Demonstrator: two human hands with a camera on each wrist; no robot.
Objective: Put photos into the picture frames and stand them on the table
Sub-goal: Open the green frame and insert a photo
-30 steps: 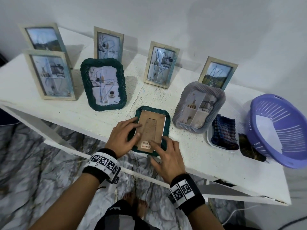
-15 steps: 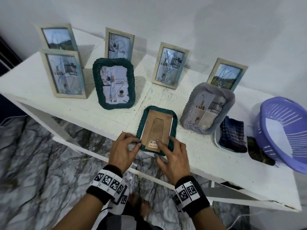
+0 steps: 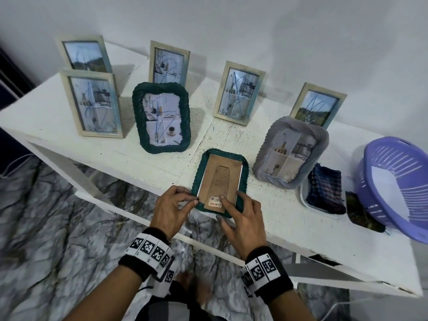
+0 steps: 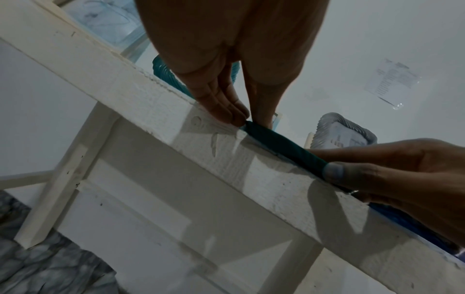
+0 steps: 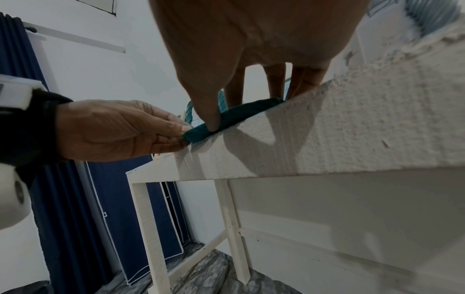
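Head view shows two hands at the near edge of a white table, both on a small green frame that lies face down with its brown backing board up and its near end poking just past the table edge. The left hand has its fingers curled, fingertips and thumb pinching the frame's near-left corner. The right hand lies over the near-right corner with fingers fairly straight, one fingertip pressing on the barcode sticker at the board's near end; from the right wrist view its thumb presses on the frame's near rim. A white strip along the board's edges shows inside the rim; whether it is a photo I cannot tell.

Just right of this frame a grey frame stands leaning back with a photo in it. Beside that lies a white tray holding dark checked cloth, then a purple basket tipped on its side at the table's right end. Left of centre a larger green frame stands upright with a photo.

Farther back, five pale wooden frames stand with photos: one front left, one behind it, one centre-left, one centre and one right, near the white wall.
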